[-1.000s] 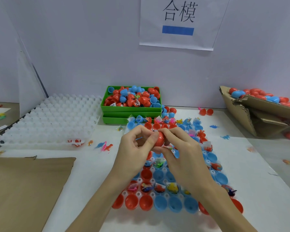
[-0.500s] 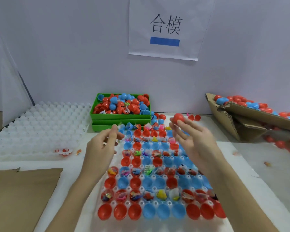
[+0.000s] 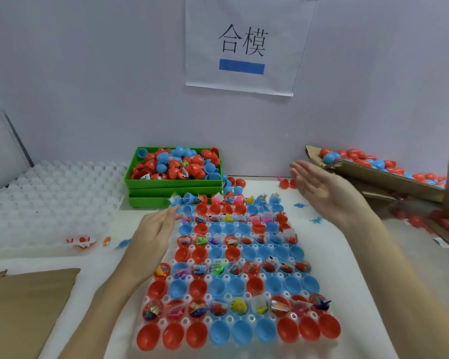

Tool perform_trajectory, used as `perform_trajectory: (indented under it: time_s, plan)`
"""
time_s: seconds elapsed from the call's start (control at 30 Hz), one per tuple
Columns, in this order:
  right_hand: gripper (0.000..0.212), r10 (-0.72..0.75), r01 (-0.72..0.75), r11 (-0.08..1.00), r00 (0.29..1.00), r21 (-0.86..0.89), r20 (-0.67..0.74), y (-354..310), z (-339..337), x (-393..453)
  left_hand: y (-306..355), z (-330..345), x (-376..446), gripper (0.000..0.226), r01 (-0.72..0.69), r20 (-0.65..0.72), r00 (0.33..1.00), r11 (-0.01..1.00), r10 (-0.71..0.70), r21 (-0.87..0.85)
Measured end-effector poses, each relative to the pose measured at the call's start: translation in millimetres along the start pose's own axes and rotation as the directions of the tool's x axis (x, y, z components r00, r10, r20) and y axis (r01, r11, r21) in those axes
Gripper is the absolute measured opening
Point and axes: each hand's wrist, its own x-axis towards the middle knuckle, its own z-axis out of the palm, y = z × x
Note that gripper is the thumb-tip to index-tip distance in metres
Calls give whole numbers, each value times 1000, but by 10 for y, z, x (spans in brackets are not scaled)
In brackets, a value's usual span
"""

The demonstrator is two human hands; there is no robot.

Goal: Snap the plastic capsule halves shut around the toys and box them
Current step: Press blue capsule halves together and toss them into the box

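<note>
— White tabletop (image 3: pixel 389 294), pale wall behind with a paper sign (image 3: pixel 246 45) taped up. What sits on the table?

— A clear dimpled tray (image 3: pixel 240 318) in the middle, its cups filled with red and blue capsule halves (image 3: pixel 219 286); several rows hold small toys (image 3: pixel 239 305) in wrappers.

— And the hands?

— Left hand (image 3: pixel 153 235) hovers at the tray's far left edge, fingers straight and loose, holding nothing. Right hand (image 3: pixel 322 190) is raised off to the right of the tray, palm turned inward, fingers spread flat, also holding nothing.

— Where do the closed capsules sit?

— Piled in a cardboard box (image 3: pixel 384 177) at the right edge, just beyond the right hand's fingertips.

— Anything else?

— Green bins (image 3: pixel 174 186) stacked behind the tray, the top one heaped with loose halves. A stack of empty white trays (image 3: pixel 49 203) on the left, and brown cardboard (image 3: pixel 24 307) at the near left corner.
</note>
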Motion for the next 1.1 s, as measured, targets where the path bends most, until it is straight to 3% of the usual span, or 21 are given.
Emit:
perform_trajectory:
  time_s: [0.3,0.47,0.67,0.8,0.9,1.0,1.1]
  plan:
    - [27,60,-17,933,992,-359,109,621,291,-621,-2,76,1,63,1,60,998,998,-5,64]
    - [26,105,-53,906,989,-419,102,724,343,-652,-21,83,12,66,20,-10,1000,999,-20,44]
    - [28,126,-64,890,986,-452,109,774,369,-673,-36,81,44,69,71,3,997,997,-71,-6]
    - [27,139,-69,885,983,-460,120,797,387,-682,-62,32,97,69,67,-145,985,986,-89,-152]
    - [28,136,-65,893,982,-445,130,776,395,-686,-133,-79,142,55,99,-270,952,979,-146,-181]
    - [29,139,-72,905,981,-419,133,754,402,-693,-265,-131,153,25,183,-334,922,981,-195,-67]
    - [28,148,-80,896,981,-437,123,761,405,-698,-327,-114,251,23,250,-342,907,968,-244,-27]
